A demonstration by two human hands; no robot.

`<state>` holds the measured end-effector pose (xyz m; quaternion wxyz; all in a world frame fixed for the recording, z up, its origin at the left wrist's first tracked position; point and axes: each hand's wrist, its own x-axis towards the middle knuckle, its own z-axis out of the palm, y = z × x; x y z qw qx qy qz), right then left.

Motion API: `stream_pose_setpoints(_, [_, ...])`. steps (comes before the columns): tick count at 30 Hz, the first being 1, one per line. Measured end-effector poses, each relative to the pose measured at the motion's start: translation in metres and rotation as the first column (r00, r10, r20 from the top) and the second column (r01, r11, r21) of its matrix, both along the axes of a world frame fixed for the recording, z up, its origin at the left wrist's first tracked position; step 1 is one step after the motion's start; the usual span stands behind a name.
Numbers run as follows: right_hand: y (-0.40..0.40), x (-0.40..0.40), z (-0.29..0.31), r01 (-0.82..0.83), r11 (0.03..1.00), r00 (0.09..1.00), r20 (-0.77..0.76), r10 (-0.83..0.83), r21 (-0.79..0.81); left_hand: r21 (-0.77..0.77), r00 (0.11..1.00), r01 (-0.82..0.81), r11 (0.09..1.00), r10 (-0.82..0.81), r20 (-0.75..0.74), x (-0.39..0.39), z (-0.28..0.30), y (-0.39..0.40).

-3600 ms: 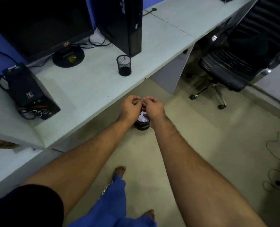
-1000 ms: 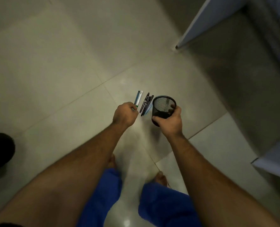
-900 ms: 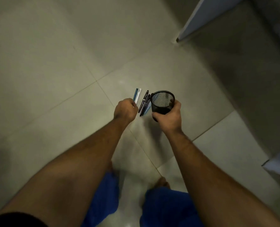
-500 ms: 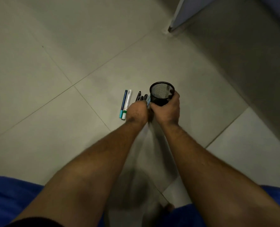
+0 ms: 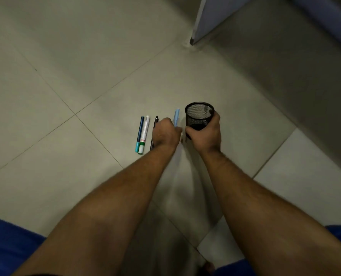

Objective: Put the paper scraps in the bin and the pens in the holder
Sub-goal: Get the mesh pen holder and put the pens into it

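Note:
A black mesh pen holder (image 5: 199,115) stands upright on the tiled floor, gripped low on its wall by my right hand (image 5: 204,134). Just left of it my left hand (image 5: 165,134) is closed around a light blue pen (image 5: 176,117), whose tip sticks up past my knuckles. A black pen (image 5: 155,121) lies half hidden under that hand. Further left, a dark blue pen (image 5: 139,134) and a white marker with a green cap (image 5: 144,134) lie side by side on the floor. No paper scraps or bin are in view.
A grey desk panel (image 5: 211,18) meets the floor at the upper right, with shadowed floor beyond it. My knees in blue trousers (image 5: 8,246) fill the bottom corners. Pale tiled floor stretches to the left.
My left hand has closed on the light blue pen beside the holder and lifted its tip. The camera has dropped closer to the floor. The holder stays in my right hand.

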<state>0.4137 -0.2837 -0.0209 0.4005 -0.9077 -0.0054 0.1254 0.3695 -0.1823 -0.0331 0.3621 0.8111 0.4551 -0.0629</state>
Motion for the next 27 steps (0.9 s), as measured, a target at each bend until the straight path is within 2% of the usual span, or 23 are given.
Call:
stream_pose_setpoints(3, [-0.003,0.002,0.004,0.03,0.999,0.999,-0.016,-0.03,-0.042,-0.179,0.941,-0.231,0.956,0.267,0.209,0.006,0.016,0.012])
stream_pose_setpoints(7, [-0.007,0.006,0.013,0.006,0.992,1.0,0.003,-0.006,-0.126,-0.354,0.771,-0.366,0.861,0.494,0.403,0.015,0.039,0.025])
stream_pose_setpoints(9, [-0.008,0.009,0.016,-0.019,0.987,1.0,-0.008,0.018,-0.16,-0.534,0.671,-0.352,0.769,0.605,0.429,0.02,0.046,0.03])
stream_pose_setpoints(11, [-0.008,0.009,0.017,-0.052,0.983,0.999,-0.011,0.051,-0.179,-0.683,0.635,-0.254,0.685,0.651,0.416,0.025,0.05,0.03])
stream_pose_setpoints(13, [-0.005,0.006,0.017,-0.104,0.979,0.994,-0.002,0.106,-0.177,-0.687,0.714,-0.192,0.701,0.58,0.392,0.027,0.048,0.028])
stream_pose_setpoints(15, [-0.002,0.005,0.018,-0.132,0.978,0.991,0.016,0.136,-0.164,-0.599,0.81,-0.155,0.786,0.448,0.378,0.028,0.044,0.023])
stream_pose_setpoints(17, [0.0,0.005,0.018,-0.129,0.979,0.99,0.032,0.136,-0.155,-0.534,0.856,-0.126,0.836,0.363,0.368,0.026,0.037,0.02])
stream_pose_setpoints(21, [0.0,0.003,0.018,-0.138,0.984,0.99,0.026,0.142,-0.116,-0.52,0.871,-0.104,0.848,0.33,0.364,0.021,0.031,0.016])
stream_pose_setpoints(25, [-0.003,0.004,0.017,-0.106,0.99,0.994,0.03,0.109,-0.096,-0.488,0.849,-0.196,0.85,0.396,0.35,0.01,0.026,0.022])
stream_pose_setpoints(27, [-0.004,0.004,0.017,-0.105,0.989,0.994,0.019,0.108,-0.101,-0.314,0.914,-0.208,0.926,0.298,0.276,-0.004,0.02,0.025])
